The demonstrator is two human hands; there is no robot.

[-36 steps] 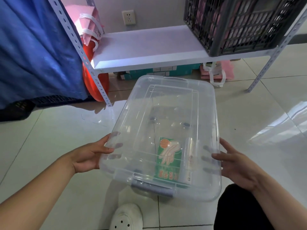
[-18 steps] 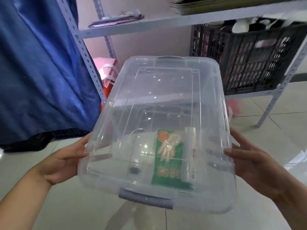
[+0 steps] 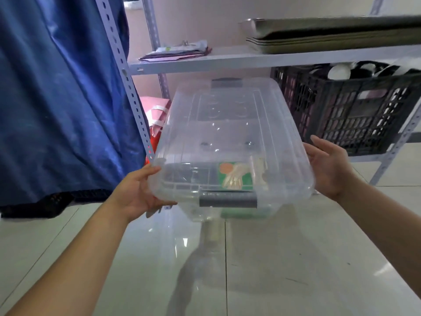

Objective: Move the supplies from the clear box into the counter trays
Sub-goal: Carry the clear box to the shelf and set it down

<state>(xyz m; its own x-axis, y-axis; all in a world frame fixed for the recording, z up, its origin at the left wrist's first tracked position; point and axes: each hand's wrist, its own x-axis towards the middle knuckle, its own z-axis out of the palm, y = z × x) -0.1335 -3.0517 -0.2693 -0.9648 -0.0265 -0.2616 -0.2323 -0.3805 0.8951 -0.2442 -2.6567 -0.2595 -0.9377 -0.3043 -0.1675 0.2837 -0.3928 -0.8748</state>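
I hold a clear lidded plastic box (image 3: 227,137) in the air in front of me, with grey latches at its near and far ends. My left hand (image 3: 139,195) grips its left side and my right hand (image 3: 328,165) presses flat against its right side. Inside, near the front, lies a green packet of gloves (image 3: 234,176) with a pale wrapped item beside it. No counter trays are in view.
A metal shelf rack (image 3: 227,59) stands straight ahead, with papers (image 3: 175,52) and stacked flat trays (image 3: 330,39) on its upper shelf and a black crate (image 3: 348,110) below. A blue cover (image 3: 57,99) hangs at the left. Pink bags (image 3: 155,112) sit behind the box. Glossy tiled floor lies below.
The box has risen from near the floor to the level of the shelves, held in both hands, and my view has tilted up with it.
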